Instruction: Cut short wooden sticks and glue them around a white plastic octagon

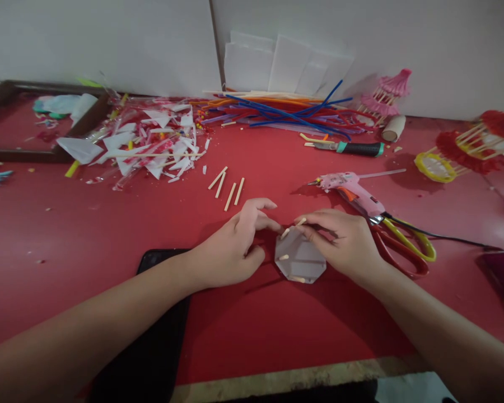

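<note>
A grey eight-sided piece point(301, 258) lies on the red table, with several short wooden sticks standing along its edge. At its upper right corner my right hand point(340, 238) pinches a short stick point(301, 222) between thumb and fingers. My left hand point(246, 240) is at the piece's left side, its fingers apart and curved, one fingertip close to the stick at the upper left point(285, 234). Several loose sticks point(230, 190) lie beyond my left hand.
A pink glue gun point(353, 190) and scissors point(407, 246) lie right of my right hand. A black phone point(151, 336) is under my left forearm. Scraps point(151, 140), pipe cleaners point(277, 112), a cutter point(361, 148) and red and pink models point(470, 148) stand farther back.
</note>
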Tool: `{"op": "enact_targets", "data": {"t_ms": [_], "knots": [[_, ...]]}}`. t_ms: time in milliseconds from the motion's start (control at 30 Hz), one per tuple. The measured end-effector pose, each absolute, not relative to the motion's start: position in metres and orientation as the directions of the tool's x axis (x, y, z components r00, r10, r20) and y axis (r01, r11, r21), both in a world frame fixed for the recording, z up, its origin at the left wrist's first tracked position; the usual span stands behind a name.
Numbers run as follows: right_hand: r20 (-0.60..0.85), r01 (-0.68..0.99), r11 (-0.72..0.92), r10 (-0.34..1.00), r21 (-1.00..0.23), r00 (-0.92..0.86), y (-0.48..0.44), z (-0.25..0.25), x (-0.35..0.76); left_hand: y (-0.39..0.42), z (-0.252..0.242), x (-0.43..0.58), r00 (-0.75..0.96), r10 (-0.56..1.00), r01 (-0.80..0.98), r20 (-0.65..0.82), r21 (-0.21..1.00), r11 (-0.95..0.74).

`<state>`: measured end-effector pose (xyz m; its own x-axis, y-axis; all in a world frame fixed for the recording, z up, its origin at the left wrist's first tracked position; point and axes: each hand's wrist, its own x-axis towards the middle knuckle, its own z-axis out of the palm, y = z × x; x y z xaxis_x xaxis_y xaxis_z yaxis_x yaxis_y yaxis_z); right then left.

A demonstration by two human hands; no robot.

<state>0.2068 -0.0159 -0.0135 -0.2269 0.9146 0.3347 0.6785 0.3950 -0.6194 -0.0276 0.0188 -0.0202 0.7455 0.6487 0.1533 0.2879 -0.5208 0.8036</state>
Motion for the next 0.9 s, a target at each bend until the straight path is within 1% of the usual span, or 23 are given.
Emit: {"op": "enact_targets", "data": {"t_ms": [167,300,500,667,800,900], "knots": [[0.305,0.699,0.382,0.922,-0.605,-0.240,-0.017,-0.014,0.206,0.019,-0.019,-0.027,0.739,0.653,0.297,0.166,0.789,-0.537],[0.264,0.698,0.363,0.931,-0.617,-0.251,-0.017,-0.011,0.210,0.019,-0.018,-0.027,0.746,0.648,0.295,0.155,0.794,-0.531],[0.138,0.814,0.319,0.947,-0.485,-0.289,-0.022,-0.003,0.225,0.017,-0.018,-0.028,0.740,0.658,0.301,0.137,0.808,-0.507],[0.033,0.833,0.286,0.951,-0.474,-0.307,-0.027,-0.004,0.227,0.017,-0.017,-0.029,0.748,0.645,0.304,0.155,0.784,-0.541],[0.064,0.806,0.317,0.942,-0.500,-0.330,-0.026,-0.010,0.225,0.017,-0.019,-0.031,0.726,0.657,0.314,0.201,0.754,-0.577],[0.102,0.800,0.322,0.943,-0.505,-0.316,-0.023,-0.014,0.221,0.015,-0.022,-0.032,0.733,0.639,0.327,0.234,0.703,-0.632]]}}
